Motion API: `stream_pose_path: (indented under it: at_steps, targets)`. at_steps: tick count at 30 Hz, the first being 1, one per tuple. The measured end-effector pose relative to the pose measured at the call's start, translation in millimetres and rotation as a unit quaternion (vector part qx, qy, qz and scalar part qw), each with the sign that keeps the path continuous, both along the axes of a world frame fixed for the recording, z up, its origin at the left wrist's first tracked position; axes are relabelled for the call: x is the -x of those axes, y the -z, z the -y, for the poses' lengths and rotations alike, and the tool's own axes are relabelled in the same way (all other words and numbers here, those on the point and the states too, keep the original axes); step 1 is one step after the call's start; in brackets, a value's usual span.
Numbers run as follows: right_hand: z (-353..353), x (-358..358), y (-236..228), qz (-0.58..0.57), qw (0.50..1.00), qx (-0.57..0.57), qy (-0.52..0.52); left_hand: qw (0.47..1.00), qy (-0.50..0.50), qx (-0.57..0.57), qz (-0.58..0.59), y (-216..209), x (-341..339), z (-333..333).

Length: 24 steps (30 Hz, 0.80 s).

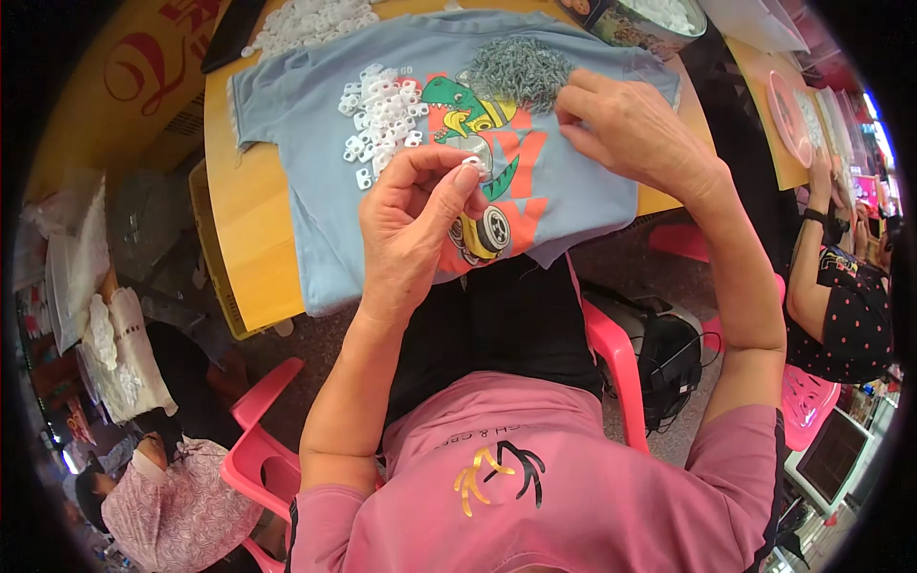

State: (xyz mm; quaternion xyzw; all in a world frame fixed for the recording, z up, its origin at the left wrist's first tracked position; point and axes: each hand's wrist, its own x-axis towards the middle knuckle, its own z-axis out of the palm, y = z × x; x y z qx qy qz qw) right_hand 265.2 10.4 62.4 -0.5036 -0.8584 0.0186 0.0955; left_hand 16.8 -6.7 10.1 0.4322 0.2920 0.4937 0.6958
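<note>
Between thumb and forefinger, my left hand pinches a small white plastic piece above the blue T-shirt spread on the table. My right hand is closed, its fingertips bent down at the right edge of a heap of small grey metal pieces, seemingly screws. Whatever those fingertips hold is hidden. To the left of the heap lies a loose pile of white plastic pieces with holes, close to my left hand. A dinosaur print shows on the shirt between the piles.
A larger mound of white pieces lies at the far left of the yellow table. At the far right stands a round tin holding white pieces. Pink chairs and other people are on both sides.
</note>
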Motion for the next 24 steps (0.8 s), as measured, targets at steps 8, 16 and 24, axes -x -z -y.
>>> stream_pose_path:
  at_steps: [8,16,24]
  targets:
    - [1,-2,3,-0.024,1.0,-0.002,-0.005,1.0,0.005,0.005,0.01,0,0,0]
    - [14,3,9,-0.146,0.988,-0.02,0.037,0.999,0.003,0.021,0.03,-1,1,-1]
    - [32,42,14,-0.416,0.899,0.086,0.112,0.999,0.001,0.018,0.031,1,3,-2]
